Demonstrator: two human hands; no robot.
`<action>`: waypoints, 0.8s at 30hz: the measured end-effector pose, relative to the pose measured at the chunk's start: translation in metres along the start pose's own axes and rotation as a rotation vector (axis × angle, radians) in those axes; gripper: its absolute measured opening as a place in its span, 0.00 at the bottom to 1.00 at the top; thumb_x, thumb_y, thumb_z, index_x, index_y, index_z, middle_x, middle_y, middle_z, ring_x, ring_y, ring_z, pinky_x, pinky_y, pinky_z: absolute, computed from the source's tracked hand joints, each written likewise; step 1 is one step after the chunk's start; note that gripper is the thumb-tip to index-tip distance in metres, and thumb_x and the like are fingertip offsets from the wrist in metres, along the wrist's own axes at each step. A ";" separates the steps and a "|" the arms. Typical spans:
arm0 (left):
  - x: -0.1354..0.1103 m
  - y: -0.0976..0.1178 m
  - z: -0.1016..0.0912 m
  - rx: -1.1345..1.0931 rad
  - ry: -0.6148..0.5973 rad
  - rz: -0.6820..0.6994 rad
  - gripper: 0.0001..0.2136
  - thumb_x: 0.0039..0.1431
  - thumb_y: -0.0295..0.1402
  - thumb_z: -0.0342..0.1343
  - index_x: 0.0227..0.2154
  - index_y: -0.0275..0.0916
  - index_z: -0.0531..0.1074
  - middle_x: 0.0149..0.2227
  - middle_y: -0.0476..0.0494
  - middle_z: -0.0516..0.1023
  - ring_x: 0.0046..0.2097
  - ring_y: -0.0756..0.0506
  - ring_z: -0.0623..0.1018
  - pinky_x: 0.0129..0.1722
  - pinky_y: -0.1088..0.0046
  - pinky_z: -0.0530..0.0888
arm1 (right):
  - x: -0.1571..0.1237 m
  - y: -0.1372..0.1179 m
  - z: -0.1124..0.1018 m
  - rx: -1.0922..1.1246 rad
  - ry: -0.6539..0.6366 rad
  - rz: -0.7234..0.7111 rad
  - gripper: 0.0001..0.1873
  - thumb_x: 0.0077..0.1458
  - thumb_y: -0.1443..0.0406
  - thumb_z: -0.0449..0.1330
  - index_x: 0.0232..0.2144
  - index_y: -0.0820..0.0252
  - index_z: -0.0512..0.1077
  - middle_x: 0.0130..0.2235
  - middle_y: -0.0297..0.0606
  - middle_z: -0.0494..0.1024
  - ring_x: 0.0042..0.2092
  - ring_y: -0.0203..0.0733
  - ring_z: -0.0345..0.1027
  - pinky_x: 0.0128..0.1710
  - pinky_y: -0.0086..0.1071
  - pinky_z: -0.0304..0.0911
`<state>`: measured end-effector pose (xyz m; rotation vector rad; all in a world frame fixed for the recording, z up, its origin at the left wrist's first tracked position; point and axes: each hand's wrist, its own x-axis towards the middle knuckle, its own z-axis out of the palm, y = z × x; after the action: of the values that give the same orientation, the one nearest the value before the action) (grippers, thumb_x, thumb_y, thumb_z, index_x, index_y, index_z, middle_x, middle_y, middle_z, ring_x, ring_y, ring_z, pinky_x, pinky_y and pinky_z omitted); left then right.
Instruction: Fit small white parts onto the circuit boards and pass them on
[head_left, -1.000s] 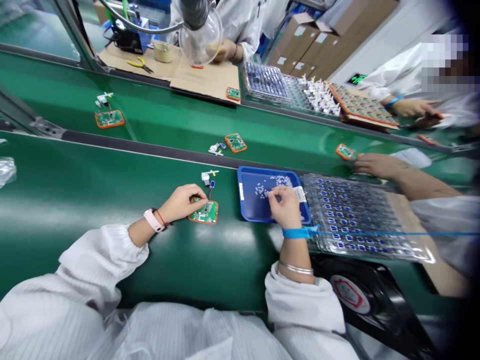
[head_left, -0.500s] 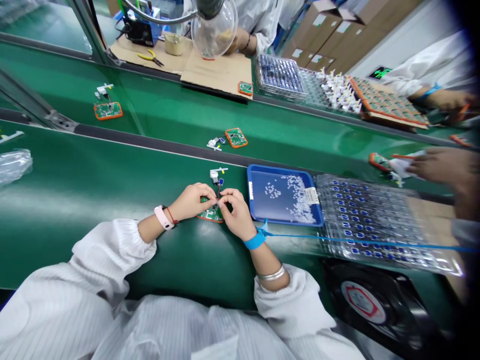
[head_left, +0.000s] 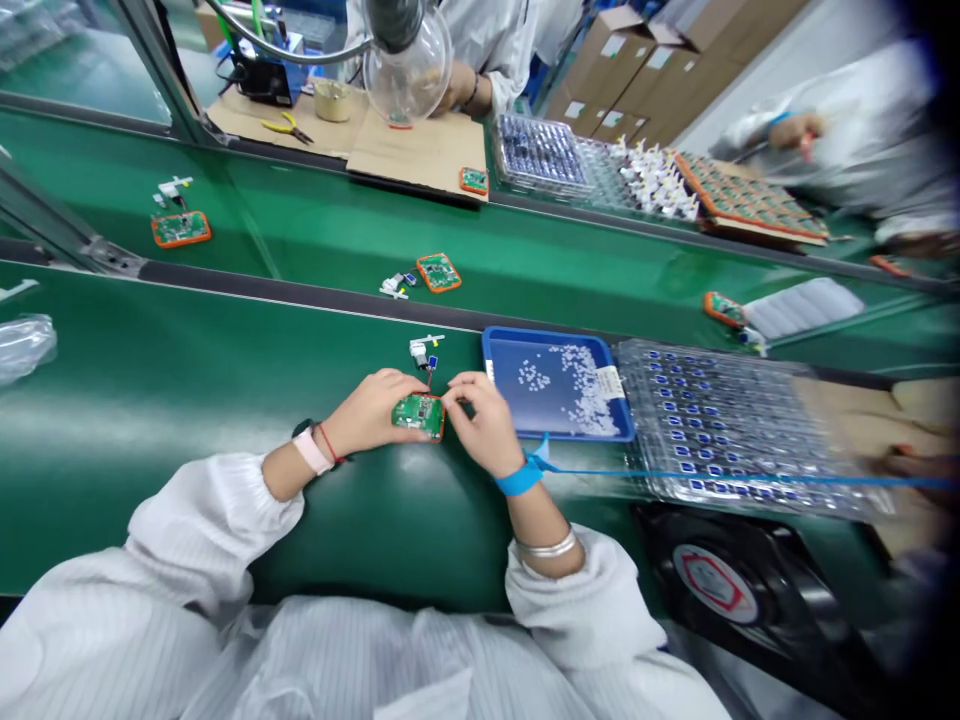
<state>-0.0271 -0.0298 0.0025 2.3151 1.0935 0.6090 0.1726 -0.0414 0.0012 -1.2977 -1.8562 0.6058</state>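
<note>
A green circuit board (head_left: 418, 414) in an orange frame lies on the green bench in front of me. My left hand (head_left: 375, 408) grips its left side, thumb along the near edge and fingers at the far edge. Thumb and forefinger of my right hand (head_left: 484, 425) are pinched together at the board's upper right corner; whatever they may hold is too small to make out. Thin wires run from the board's far edge to a small blue component (head_left: 432, 363). Beside that sits a white plastic part (head_left: 420, 350) with a yellow tip.
Right of my hands is a blue tray (head_left: 525, 430) of tiny white pieces, then stacked clear blister trays (head_left: 720, 420) and a black fan (head_left: 720, 580). A blue wrist cord (head_left: 600, 472) stretches rightward. Beyond, boards (head_left: 439, 272) lie on the green belt (head_left: 322, 255). Co-workers sit opposite.
My hands have parted: the left now grips the board's side, and the right has moved to its corner. Belt boards have shifted left. A co-worker's hand has left the belt at right.
</note>
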 end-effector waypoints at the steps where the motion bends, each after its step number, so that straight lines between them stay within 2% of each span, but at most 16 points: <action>1: -0.004 0.001 0.000 0.055 -0.028 0.048 0.27 0.46 0.46 0.62 0.49 0.40 0.68 0.49 0.40 0.73 0.51 0.38 0.70 0.50 0.61 0.66 | 0.001 0.007 -0.013 -0.034 0.076 -0.007 0.07 0.53 0.66 0.53 0.25 0.59 0.68 0.36 0.40 0.70 0.40 0.40 0.65 0.40 0.36 0.63; 3: -0.010 0.003 0.000 0.134 -0.068 0.082 0.30 0.47 0.47 0.61 0.53 0.41 0.65 0.51 0.39 0.72 0.52 0.37 0.69 0.51 0.59 0.64 | 0.004 0.032 -0.044 -0.137 0.239 0.034 0.07 0.52 0.64 0.54 0.25 0.59 0.69 0.35 0.41 0.71 0.40 0.41 0.65 0.39 0.37 0.63; 5: -0.009 0.006 -0.004 0.120 -0.075 0.047 0.29 0.48 0.46 0.61 0.52 0.41 0.65 0.47 0.39 0.74 0.48 0.38 0.73 0.48 0.60 0.67 | 0.003 0.065 -0.073 -0.269 0.335 0.131 0.08 0.49 0.62 0.55 0.22 0.59 0.68 0.32 0.41 0.71 0.38 0.43 0.64 0.38 0.38 0.62; 8: 0.008 0.003 -0.020 -0.171 -0.036 -0.085 0.30 0.46 0.45 0.62 0.51 0.40 0.64 0.41 0.41 0.77 0.42 0.42 0.76 0.43 0.65 0.71 | -0.001 0.109 -0.098 -0.413 0.296 0.282 0.08 0.45 0.63 0.55 0.18 0.58 0.66 0.26 0.40 0.70 0.33 0.43 0.62 0.38 0.41 0.62; 10: 0.027 -0.009 -0.039 -0.421 0.072 -0.173 0.29 0.48 0.45 0.60 0.51 0.38 0.61 0.38 0.42 0.78 0.40 0.44 0.78 0.40 0.67 0.72 | -0.003 0.124 -0.101 -0.448 0.248 0.314 0.08 0.45 0.63 0.54 0.17 0.58 0.66 0.25 0.40 0.70 0.32 0.43 0.62 0.39 0.41 0.61; 12: 0.048 -0.030 -0.063 -0.509 0.276 -0.230 0.27 0.51 0.45 0.57 0.50 0.37 0.61 0.37 0.42 0.77 0.39 0.45 0.78 0.40 0.68 0.73 | -0.004 0.129 -0.098 -0.459 0.224 0.308 0.09 0.45 0.63 0.54 0.17 0.58 0.66 0.25 0.41 0.71 0.33 0.44 0.62 0.40 0.42 0.61; 15: 0.069 -0.075 -0.097 -0.304 0.650 -0.313 0.27 0.49 0.43 0.59 0.50 0.39 0.60 0.42 0.42 0.75 0.42 0.45 0.77 0.42 0.67 0.73 | -0.001 0.126 -0.092 -0.458 0.222 0.300 0.09 0.45 0.63 0.54 0.17 0.58 0.66 0.26 0.42 0.72 0.34 0.45 0.62 0.40 0.42 0.61; 17: 0.072 -0.109 -0.113 -0.083 0.783 -0.368 0.29 0.46 0.42 0.61 0.51 0.41 0.59 0.45 0.41 0.73 0.46 0.43 0.75 0.46 0.67 0.71 | 0.001 0.125 -0.091 -0.453 0.224 0.297 0.09 0.45 0.63 0.54 0.17 0.58 0.65 0.25 0.42 0.72 0.34 0.45 0.62 0.40 0.42 0.61; 19: 0.066 -0.139 -0.122 0.103 0.799 -0.443 0.31 0.45 0.42 0.62 0.51 0.39 0.60 0.46 0.40 0.73 0.47 0.41 0.74 0.48 0.64 0.69 | 0.001 0.125 -0.092 -0.449 0.214 0.279 0.08 0.45 0.63 0.53 0.17 0.57 0.65 0.25 0.42 0.71 0.34 0.45 0.63 0.40 0.43 0.61; 21: 0.057 -0.163 -0.126 0.219 0.729 -0.514 0.31 0.45 0.41 0.62 0.51 0.37 0.61 0.46 0.38 0.73 0.48 0.39 0.73 0.49 0.62 0.67 | 0.001 0.128 -0.093 -0.443 0.195 0.246 0.08 0.45 0.64 0.53 0.17 0.57 0.64 0.26 0.43 0.71 0.35 0.46 0.63 0.40 0.43 0.61; 24: 0.048 -0.176 -0.125 0.356 0.641 -0.597 0.29 0.44 0.39 0.62 0.50 0.33 0.64 0.48 0.33 0.70 0.51 0.35 0.69 0.51 0.58 0.64 | 0.000 0.132 -0.094 -0.433 0.173 0.207 0.08 0.45 0.64 0.53 0.17 0.58 0.65 0.27 0.45 0.71 0.35 0.47 0.63 0.41 0.44 0.60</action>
<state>-0.1730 0.1363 0.0009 1.9133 2.2315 0.9952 0.3223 0.0028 -0.0422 -1.7789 -1.7795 0.1867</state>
